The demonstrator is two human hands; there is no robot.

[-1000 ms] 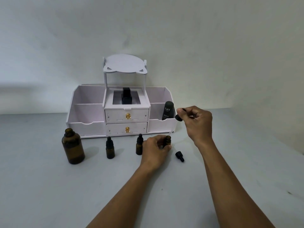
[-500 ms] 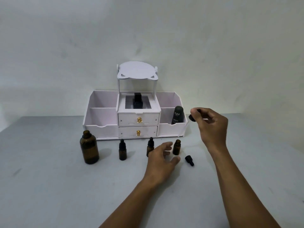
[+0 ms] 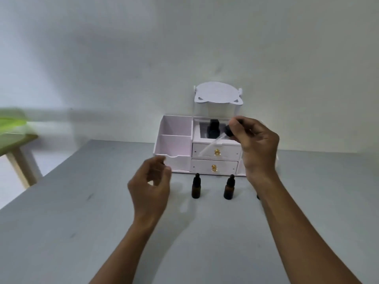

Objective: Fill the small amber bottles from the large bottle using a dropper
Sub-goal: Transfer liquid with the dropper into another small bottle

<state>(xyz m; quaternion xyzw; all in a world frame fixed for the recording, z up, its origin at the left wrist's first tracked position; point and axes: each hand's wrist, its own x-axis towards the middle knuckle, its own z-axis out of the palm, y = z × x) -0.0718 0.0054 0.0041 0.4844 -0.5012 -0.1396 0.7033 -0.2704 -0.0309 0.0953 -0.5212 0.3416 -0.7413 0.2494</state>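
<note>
Dropper [image 3: 217, 141]: black bulb, clear tube slanting down-left, pinched by right hand [image 3: 258, 148]

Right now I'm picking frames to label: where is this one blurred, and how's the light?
Head view: motion blur smears the left hand and the green thing far left; left bottle and right bottle fairly sharp; dropper faint against the white drawers; soft light, weak shadows.

table [image 3: 82, 222] was grey, matt, smooth | organizer [image 3: 174, 144] looked pale matt plastic or board | drawer knobs [image 3: 217, 152] shone like gold metal | small amber bottles [image 3: 195, 190] looked glossy brown glass, caps matt black | dropper [image 3: 213, 143] had clear glossy tube, black bulb | wall [image 3: 123, 58] was matt | far-left leg [image 3: 20, 160] looked pale wood
</note>
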